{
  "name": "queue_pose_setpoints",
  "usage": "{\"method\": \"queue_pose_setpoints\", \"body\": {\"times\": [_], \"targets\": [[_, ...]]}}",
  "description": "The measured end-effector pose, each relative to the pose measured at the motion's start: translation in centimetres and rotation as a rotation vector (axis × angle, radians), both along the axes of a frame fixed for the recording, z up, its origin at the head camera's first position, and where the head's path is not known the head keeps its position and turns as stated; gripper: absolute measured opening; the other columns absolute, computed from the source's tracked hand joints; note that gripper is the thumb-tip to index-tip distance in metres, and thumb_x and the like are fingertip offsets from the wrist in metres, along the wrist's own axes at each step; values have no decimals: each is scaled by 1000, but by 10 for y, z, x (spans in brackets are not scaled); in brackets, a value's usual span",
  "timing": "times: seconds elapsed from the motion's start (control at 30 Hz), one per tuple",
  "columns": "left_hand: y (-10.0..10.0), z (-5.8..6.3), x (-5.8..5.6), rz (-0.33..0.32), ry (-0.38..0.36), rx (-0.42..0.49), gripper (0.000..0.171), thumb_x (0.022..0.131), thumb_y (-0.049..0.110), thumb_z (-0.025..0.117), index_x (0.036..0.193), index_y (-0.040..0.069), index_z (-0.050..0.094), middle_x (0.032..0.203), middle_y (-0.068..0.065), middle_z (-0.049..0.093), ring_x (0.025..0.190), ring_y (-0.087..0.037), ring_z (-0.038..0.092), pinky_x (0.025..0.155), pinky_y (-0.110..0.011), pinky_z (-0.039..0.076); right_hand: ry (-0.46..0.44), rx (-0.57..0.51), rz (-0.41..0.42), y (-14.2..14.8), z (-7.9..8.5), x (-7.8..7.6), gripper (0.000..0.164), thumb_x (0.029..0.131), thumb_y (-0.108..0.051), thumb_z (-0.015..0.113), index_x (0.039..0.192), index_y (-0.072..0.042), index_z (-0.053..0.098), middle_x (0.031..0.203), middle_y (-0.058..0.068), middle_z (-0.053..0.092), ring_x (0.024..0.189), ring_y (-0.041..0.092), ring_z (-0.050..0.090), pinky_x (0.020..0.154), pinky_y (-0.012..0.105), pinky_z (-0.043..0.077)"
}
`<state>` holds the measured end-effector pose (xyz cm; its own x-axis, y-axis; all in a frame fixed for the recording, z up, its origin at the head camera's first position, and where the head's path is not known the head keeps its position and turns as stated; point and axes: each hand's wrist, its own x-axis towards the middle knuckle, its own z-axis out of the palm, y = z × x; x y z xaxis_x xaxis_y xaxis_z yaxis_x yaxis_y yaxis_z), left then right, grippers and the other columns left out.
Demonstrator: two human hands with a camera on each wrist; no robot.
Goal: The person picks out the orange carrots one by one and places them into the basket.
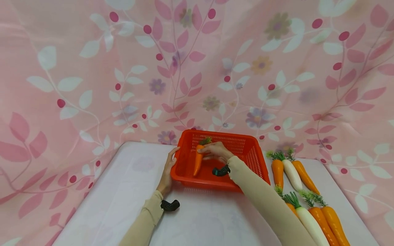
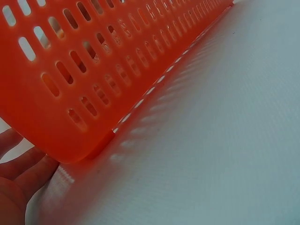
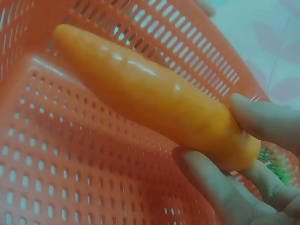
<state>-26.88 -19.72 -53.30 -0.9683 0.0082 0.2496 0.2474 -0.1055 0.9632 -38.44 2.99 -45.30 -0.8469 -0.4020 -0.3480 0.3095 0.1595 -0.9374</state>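
Observation:
An orange toy carrot (image 1: 198,160) with a green top hangs tip-down inside the red slotted basket (image 1: 250,160). My right hand (image 1: 215,151) pinches the carrot near its leafy end, and in the right wrist view the fingers (image 3: 262,119) wrap the thick end of the carrot (image 3: 150,96) above the basket floor (image 3: 70,164). My left hand (image 1: 168,169) rests with straight fingers against the basket's left wall; the left wrist view shows that wall (image 2: 93,70) and the fingers (image 2: 21,161) at its corner.
Several toy carrots (image 1: 278,172) and white radishes (image 1: 291,174) lie in rows on the white table (image 1: 123,191) to the right of the basket. A pink floral cloth (image 1: 92,68) hangs behind and at both sides.

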Motion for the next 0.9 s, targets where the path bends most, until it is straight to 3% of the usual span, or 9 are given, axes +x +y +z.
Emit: {"method": "queue_pose_setpoints", "body": {"times": [0.17, 0.43, 0.63, 0.9], "targets": [[-1, -2, -1, 0, 3, -3, 50, 114, 38, 29, 163, 34, 34, 170, 7, 29, 143, -43, 45, 116, -58, 45, 31, 52, 23, -1, -2, -4, 55, 92, -14, 84, 138, 6, 64, 133, 22, 71, 102, 29, 79, 89, 43, 65], [-2, -2, -1, -15, 7, -8, 50, 114, 39, 29, 164, 32, 32, 171, 1, 28, 141, -47, 46, 112, -55, 51, 80, 116, 71, -6, -6, -9, 58, 91, -14, 85, 139, 8, 61, 120, 21, 76, 103, 30, 79, 93, 45, 64], [-1, 0, -1, -15, 21, -4, 51, 114, 37, 28, 164, 29, 31, 172, 0, 25, 145, -48, 42, 116, -65, 44, 112, 184, 106, -13, -7, -8, 51, 88, -18, 88, 129, 6, 70, 111, 19, 78, 99, 32, 80, 98, 49, 62], [1, 1, 1, 0, 0, -1, 50, 114, 34, 27, 164, 31, 32, 171, 7, 26, 150, -40, 40, 121, -64, 39, 160, 246, 157, -22, -6, -4, 42, 91, -24, 86, 119, 4, 74, 115, 18, 76, 104, 35, 78, 102, 51, 59]]}}
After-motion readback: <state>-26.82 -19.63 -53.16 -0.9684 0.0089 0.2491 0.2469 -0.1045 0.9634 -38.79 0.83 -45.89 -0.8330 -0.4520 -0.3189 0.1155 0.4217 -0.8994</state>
